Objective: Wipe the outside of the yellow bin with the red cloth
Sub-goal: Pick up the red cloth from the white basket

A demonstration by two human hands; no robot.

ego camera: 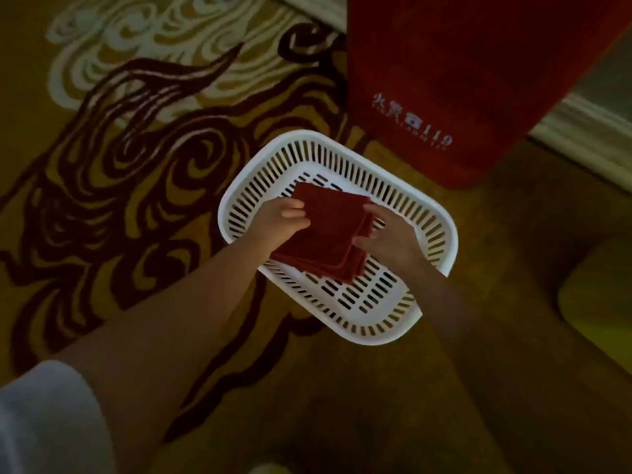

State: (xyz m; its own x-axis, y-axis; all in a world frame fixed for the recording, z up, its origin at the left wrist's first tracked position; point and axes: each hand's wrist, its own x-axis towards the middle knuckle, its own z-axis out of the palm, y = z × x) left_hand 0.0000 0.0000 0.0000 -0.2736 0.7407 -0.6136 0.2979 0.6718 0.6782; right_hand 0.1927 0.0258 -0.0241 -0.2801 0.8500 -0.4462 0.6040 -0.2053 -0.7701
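The red cloth (328, 230), folded into a thick square, lies over the white slotted basket (372, 309) on the carpet. My left hand (284, 220) grips the cloth's left edge, thumb on top. At the cloth's right edge my right hand (386, 234) pinches the folded layers. The yellow bin (598, 302) shows only as a rounded corner at the right edge of the view, well apart from both hands.
A tall red fire-equipment box (461, 80) with white lettering stands just behind the basket. The floor is a gold carpet (136, 148) with dark red swirls. A pale skirting board (581, 124) runs along the right.
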